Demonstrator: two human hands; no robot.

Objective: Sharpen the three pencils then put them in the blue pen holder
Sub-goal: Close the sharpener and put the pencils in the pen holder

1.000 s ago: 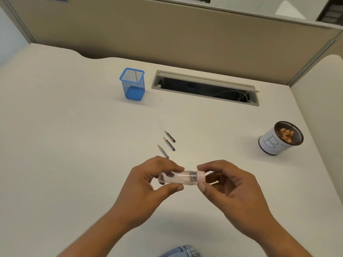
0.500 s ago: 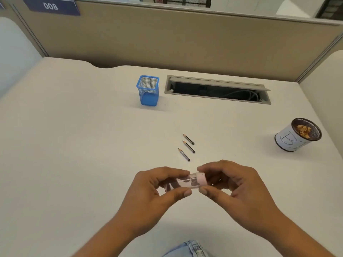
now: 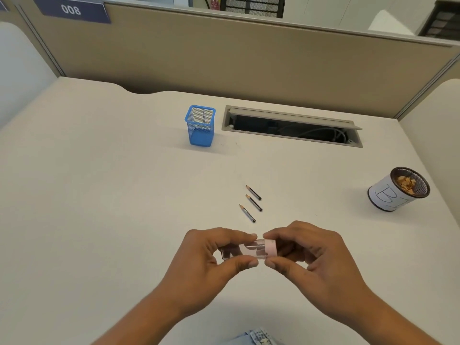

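Note:
Three short dark pencils lie side by side on the white desk, tips pointing up-left: the far one [image 3: 253,192], the middle one [image 3: 254,202] and the near one [image 3: 247,213]. Just below them I hold a small sharpener [image 3: 251,249] with a clear tube body and a pink cap. My left hand [image 3: 214,260] pinches the clear body between thumb and fingers. My right hand [image 3: 308,257] pinches the pink cap end. The blue mesh pen holder [image 3: 200,125] stands upright farther back, apart from both hands.
A white-wrapped round cup [image 3: 395,192] marked with letters holds pencil shavings at the right. An open cable slot [image 3: 291,125] is set in the desk behind the pencils. A beige partition [image 3: 249,58] closes the back edge.
The view has tilted up, so the holder, pencils and cup sit lower in frame. Both hands keep their hold on the sharpener, its cap end pushed closer to the clear body.

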